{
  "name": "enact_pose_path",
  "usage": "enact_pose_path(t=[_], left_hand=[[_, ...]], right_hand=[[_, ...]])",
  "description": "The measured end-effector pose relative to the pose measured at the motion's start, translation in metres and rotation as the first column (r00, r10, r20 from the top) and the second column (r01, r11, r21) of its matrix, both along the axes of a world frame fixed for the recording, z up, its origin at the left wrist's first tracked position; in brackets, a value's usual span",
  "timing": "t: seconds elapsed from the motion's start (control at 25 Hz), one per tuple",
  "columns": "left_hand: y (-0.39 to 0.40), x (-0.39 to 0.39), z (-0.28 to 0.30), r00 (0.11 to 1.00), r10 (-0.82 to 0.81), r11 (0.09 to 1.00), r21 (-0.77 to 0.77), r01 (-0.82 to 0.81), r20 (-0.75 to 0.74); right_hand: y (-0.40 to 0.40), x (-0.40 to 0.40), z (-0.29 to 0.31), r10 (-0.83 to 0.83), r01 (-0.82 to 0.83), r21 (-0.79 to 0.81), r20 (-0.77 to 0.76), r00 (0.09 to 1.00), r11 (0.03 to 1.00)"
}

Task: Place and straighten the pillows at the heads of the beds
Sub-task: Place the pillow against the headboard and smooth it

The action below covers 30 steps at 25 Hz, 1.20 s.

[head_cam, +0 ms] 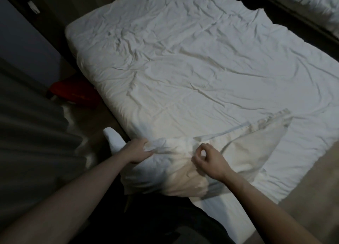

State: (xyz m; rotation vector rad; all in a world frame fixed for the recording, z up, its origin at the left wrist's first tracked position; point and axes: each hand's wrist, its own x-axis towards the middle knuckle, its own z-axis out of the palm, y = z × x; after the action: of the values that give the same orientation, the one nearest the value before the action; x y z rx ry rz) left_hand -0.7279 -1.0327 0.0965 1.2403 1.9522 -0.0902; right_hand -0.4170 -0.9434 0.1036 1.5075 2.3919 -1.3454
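Hands square a soft white fabric pillow (165, 170) on the rumpled white bed (183, 64).
Left hand (136, 150) grips a corner, right hand (207, 162) pinches the cover — best pulled taut evenly.

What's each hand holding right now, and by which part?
Both hold the pillow at the bed's near corner. The left hand grips bunched fabric at its left end; the right hand pinches the case near its top middle.
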Motion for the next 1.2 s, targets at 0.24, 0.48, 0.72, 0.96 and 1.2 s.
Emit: enact_pose_path(t=[0.24,0.48,0.72,0.96,1.2], left_hand=[[-0.004,-0.01,0.012,0.998,0.008,1.0,0.023,-0.009,0.058],[-0.004,-0.022,0.024,0.999,-0.001,0.999,0.032,0.002,-0.047],[-0.001,-0.04,0.048,0.977,0.113,0.972,0.224,-0.072,-0.179],[0.015,-0.059,0.077,0.975,0.216,0.876,0.45,-0.172,-0.048],[0.025,-0.127,0.106,0.944,0.324,0.774,0.59,-0.23,-0.058]], right_hand=[[0.05,-0.011,-0.015,0.021,0.004,-0.111,0.222,0.975,0.994],[0.052,-0.003,-0.029,0.115,-0.066,-0.123,0.453,0.884,0.99],[0.076,-0.009,-0.016,0.305,-0.298,-0.101,0.532,0.79,0.949],[0.106,-0.014,0.019,0.174,-0.252,0.121,0.446,0.878,0.96],[0.115,-0.072,0.067,0.07,-0.073,0.127,0.033,0.997,0.989]])
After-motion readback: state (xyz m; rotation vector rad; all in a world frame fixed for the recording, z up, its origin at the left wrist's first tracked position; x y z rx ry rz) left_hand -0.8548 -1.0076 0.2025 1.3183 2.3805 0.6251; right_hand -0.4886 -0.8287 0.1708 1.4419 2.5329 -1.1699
